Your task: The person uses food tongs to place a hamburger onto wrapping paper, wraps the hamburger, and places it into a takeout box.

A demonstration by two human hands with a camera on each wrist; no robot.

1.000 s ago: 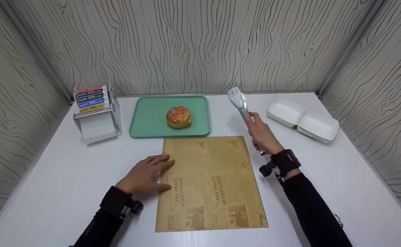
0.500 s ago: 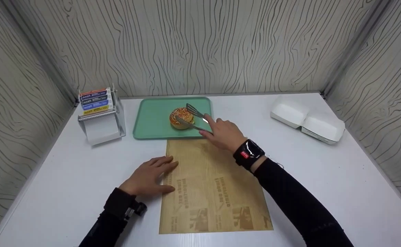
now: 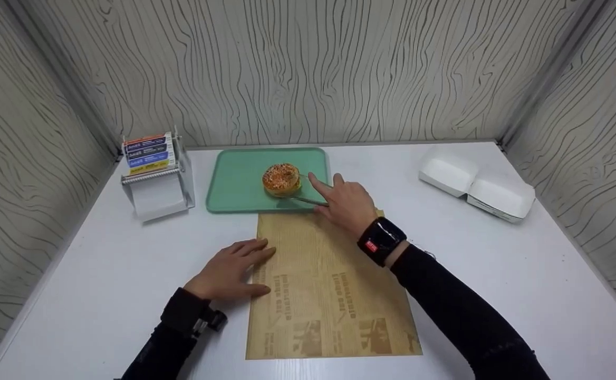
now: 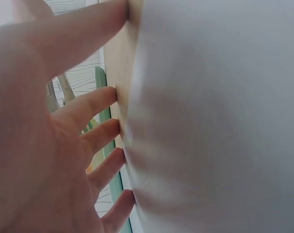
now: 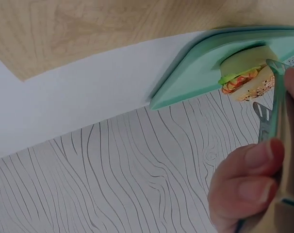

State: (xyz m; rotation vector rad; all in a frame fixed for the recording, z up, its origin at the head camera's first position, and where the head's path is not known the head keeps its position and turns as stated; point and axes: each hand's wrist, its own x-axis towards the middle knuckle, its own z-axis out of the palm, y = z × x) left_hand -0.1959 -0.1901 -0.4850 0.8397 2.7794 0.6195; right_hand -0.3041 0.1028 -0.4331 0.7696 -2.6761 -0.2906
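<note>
One burger [image 3: 281,180] is set on one green tray [image 3: 237,182], with one brown paper sheet [image 3: 334,311] laid nearer, one opened white box [image 3: 448,170] at the right and one rack [image 3: 156,192] at the left of the white surface [image 3: 498,290]. Of two hands, the left hand [image 3: 229,274] is spread wide, the sheet's left edge being touched; one pair of tongs [image 5: 285,121] is gripped by the right hand [image 3: 347,206]. Since half a second earlier, the tongs have been lowered beside the burger; whether it is touched cannot be told.
</note>
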